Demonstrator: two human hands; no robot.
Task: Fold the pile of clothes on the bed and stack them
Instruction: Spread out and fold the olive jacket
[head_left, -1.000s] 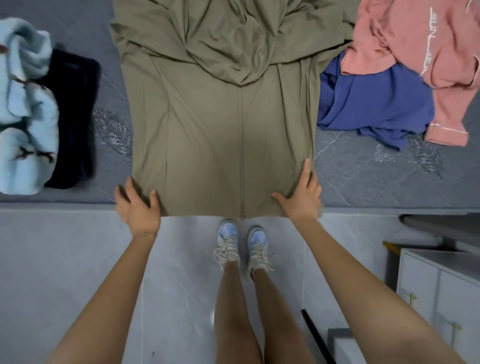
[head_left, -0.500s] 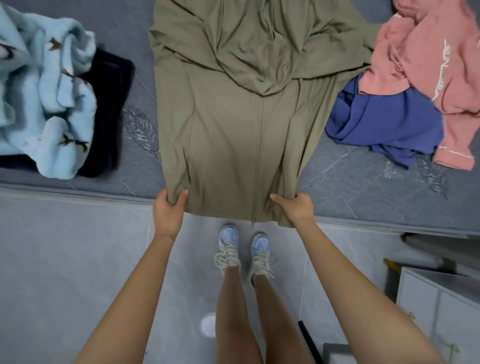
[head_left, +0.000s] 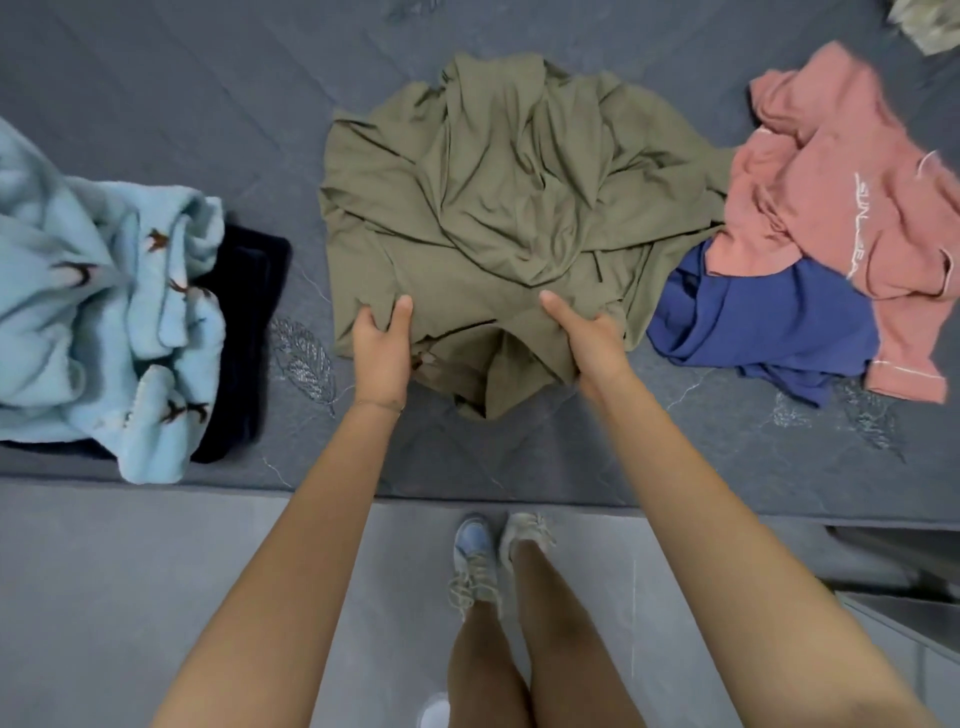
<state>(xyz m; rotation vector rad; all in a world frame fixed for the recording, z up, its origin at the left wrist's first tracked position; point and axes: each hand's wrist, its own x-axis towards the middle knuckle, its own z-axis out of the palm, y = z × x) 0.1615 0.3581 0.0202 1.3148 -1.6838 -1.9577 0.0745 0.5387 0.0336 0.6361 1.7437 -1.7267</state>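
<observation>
Olive garment (head_left: 498, 208) sits bunched mid-bed (head_left: 156, 78), between the blue fleece (head_left: 104, 312) and the pink top (head_left: 841, 182). Your left hand (head_left: 382, 343) and right hand (head_left: 592, 338) each grip its near hem. Looks mid-fold. Next: lay the hem over the top, smooth flat.

Both arms extended forward, bare. Left hand (head_left: 382, 347) and right hand (head_left: 592, 343) each grip the olive garment (head_left: 493, 208), thumbs on top, fingers curled in.

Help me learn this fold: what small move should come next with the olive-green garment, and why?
The left hand and right hand grip the near edge of the olive-green thin-fabric garment, raised over its bunched body. Probably the next move is to lower that edge onto the upper half and smooth it flat.
</observation>
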